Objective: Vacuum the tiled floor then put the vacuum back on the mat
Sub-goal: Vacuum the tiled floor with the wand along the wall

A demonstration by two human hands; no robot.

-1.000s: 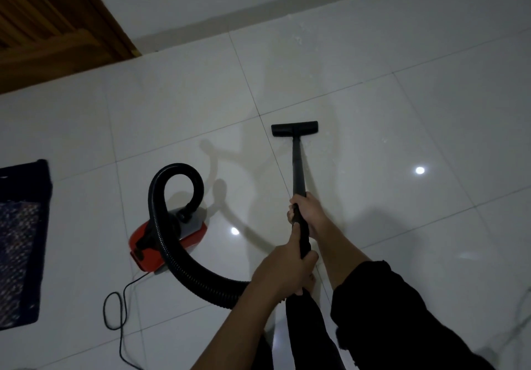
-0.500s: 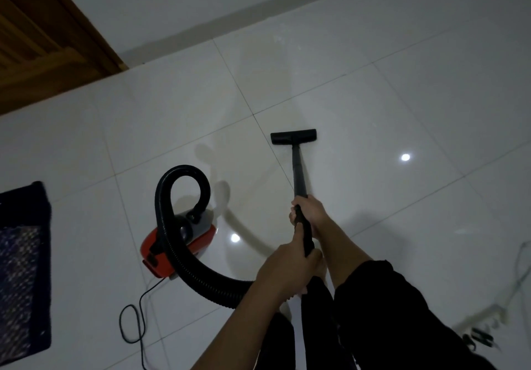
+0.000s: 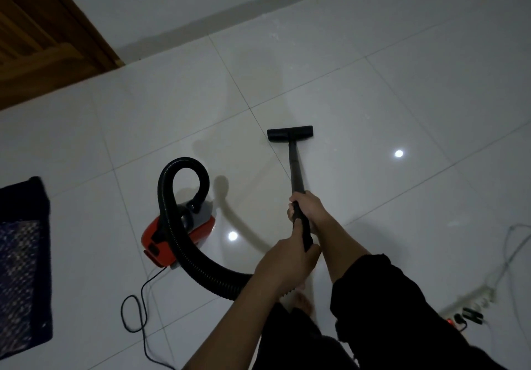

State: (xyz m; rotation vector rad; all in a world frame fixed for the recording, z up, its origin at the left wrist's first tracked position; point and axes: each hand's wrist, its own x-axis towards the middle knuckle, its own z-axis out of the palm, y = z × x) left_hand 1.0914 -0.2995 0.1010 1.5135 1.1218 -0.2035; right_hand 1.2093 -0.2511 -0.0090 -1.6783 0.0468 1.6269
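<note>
Both hands gripped the wand [image 3: 296,168]: right hand [image 3: 306,206] ahead, left hand [image 3: 283,257] behind it at the hose [image 3: 184,243] end. Wand looked stiff and light; hose floppy.

Glossy tiled floor [image 3: 373,105] under red vacuum [image 3: 172,234], mat [image 3: 23,269], power strip [image 3: 471,309].

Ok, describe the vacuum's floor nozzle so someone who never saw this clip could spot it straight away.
Start from the wooden door at upper left and move right across the pale tiled floor to mid-frame. The floor nozzle is the flat black crossbar at the far end of the wand held in both hands, the only T-shaped piece there.
</note>
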